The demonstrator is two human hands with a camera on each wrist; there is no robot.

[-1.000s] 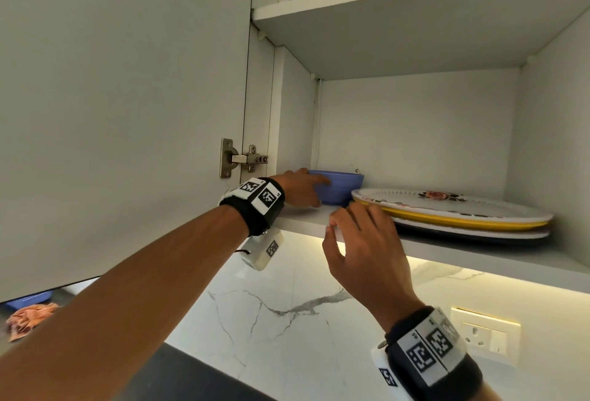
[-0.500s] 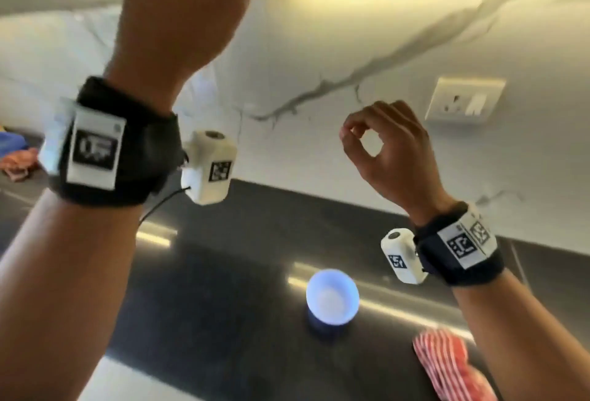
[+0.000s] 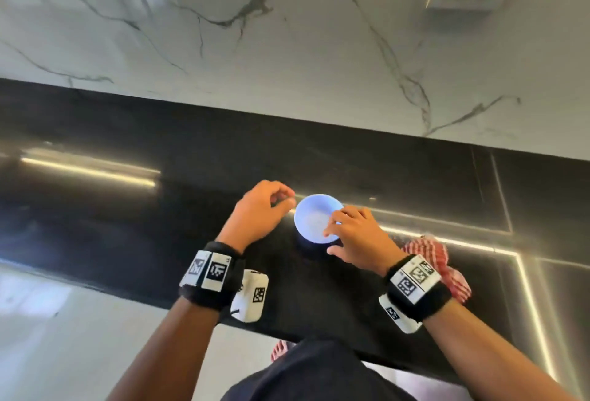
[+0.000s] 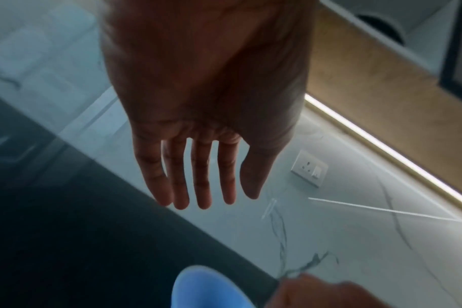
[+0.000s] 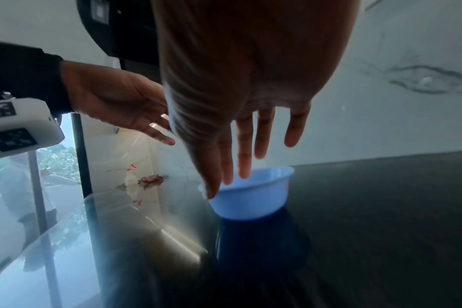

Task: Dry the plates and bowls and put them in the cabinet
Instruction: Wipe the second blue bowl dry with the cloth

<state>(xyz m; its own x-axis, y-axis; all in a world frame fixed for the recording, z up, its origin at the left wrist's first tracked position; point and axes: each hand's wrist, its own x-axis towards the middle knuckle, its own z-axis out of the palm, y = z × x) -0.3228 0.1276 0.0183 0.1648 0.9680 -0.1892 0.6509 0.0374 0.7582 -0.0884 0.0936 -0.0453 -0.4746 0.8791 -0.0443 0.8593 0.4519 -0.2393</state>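
The bowl [image 3: 316,218] is sitting upright on the dark counter [image 3: 127,215], with the right hand [image 3: 357,237] reaching over its near rim, fingers loose and straight and not yet gripping, and the left hand [image 3: 260,209] hanging relaxed and empty just beside its left edge. The cloth [image 3: 442,268] is lying behind the right wrist, so I'm thinking a light plastic bowl could be skidding across that glossy top or tipping if only one rim gets pinched.

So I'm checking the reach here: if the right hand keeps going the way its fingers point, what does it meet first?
Most likely the blue bowl: the right hand points its straight fingers down at the near rim. Contact is unclear.
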